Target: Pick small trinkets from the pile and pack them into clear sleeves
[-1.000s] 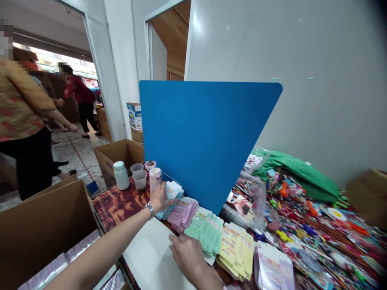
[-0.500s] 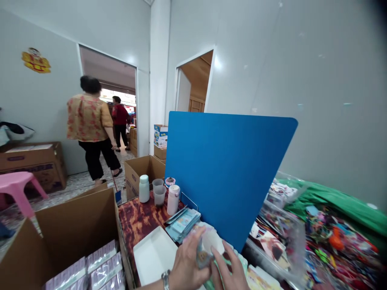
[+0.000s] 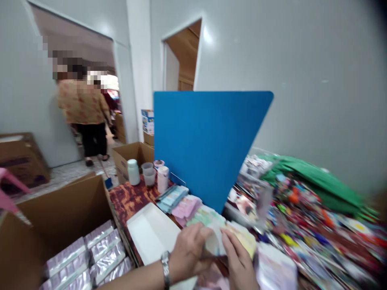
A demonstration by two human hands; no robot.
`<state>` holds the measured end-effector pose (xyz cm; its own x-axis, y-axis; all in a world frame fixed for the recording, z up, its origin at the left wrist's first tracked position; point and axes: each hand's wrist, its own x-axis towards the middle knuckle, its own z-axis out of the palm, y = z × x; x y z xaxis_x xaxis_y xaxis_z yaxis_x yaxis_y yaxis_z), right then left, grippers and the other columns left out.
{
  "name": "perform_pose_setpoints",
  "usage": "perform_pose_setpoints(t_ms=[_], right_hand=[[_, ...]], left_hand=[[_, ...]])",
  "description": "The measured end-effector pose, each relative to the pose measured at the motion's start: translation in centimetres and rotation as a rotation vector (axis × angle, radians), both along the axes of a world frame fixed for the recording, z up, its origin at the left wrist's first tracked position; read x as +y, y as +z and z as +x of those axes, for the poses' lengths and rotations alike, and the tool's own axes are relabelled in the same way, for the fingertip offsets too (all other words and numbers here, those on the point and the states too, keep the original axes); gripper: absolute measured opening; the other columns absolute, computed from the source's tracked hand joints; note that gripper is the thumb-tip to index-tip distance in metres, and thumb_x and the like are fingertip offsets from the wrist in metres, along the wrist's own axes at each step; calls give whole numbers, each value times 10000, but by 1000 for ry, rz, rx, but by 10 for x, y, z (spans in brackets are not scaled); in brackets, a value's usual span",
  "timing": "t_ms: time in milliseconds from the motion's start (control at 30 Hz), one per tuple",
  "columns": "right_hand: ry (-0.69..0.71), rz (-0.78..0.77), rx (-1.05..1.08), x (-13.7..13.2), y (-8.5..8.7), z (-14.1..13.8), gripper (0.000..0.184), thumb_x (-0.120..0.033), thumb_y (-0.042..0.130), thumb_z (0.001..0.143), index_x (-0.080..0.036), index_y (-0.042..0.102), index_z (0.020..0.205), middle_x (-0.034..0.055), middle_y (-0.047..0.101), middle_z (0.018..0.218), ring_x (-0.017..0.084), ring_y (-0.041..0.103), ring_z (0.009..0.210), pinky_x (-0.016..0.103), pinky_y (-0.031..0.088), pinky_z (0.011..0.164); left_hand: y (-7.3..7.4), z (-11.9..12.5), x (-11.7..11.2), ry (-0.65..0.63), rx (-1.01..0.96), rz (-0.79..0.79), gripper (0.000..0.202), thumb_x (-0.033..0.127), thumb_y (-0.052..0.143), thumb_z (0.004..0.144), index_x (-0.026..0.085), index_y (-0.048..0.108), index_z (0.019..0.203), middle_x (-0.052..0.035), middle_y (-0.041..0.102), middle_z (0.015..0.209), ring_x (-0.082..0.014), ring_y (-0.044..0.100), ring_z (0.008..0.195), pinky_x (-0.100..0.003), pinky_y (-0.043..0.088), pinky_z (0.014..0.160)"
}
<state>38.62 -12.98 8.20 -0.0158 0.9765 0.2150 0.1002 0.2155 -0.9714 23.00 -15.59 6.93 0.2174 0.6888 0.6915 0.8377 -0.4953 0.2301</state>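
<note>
Head cam: blue panel [image 3: 205,141] bhd pkgs [image 3: 186,207], tray [image 3: 148,229] in front.

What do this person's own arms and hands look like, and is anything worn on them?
Both the left hand and right hand are ungloved. A shiny silver-coloured band circles the left wrist; blur hides its details. No sleeve shows on the left forearm. The right wrist is out of view.
</note>
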Motion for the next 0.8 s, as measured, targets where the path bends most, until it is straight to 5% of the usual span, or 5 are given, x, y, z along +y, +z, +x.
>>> perform_pose_setpoints(t_ms=[167, 500, 633, 800], right_hand=[[132, -124, 67, -3, 18, 9, 395, -542, 667, 778, -168, 727, 887, 50, 695, 741, 212, 646, 709, 289, 529, 607], [46, 201, -308, -24, 31, 12, 176, -272, 558, 871, -201, 718, 883, 66, 683, 875, 200, 650, 836, 274, 530, 728], [26, 270, -300, -29, 24, 7, 217, -305, 538, 914, -212, 720, 987, 80, 703, 938, 216, 660, 908, 300, 543, 786], [-16, 143, -183, -32, 4, 7, 325, -365, 534, 934, -181, 679, 1160, 107, 701, 1139, 238, 660, 1062, 345, 539, 922]], left_hand=[[0, 6, -3, -47, -57, -96, 657, 374, 617, 846, 189, 273, 1375, -145, 607, 1128, -273, 626, 963, -401, 544, 778], [-2, 27, -6, 44, 40, -222, 920, 392, 552, 868, 104, -35, 1514, -137, 587, 1004, -281, 591, 859, -397, 520, 714], [3, 28, -5, 89, 80, -214, 948, 408, 513, 866, 53, -94, 1503, -123, 563, 954, -276, 570, 820, -394, 514, 680], [6, 25, -4, 134, 110, -216, 943, 430, 498, 868, 45, -83, 1504, -132, 555, 986, -273, 562, 846, -381, 510, 687]])
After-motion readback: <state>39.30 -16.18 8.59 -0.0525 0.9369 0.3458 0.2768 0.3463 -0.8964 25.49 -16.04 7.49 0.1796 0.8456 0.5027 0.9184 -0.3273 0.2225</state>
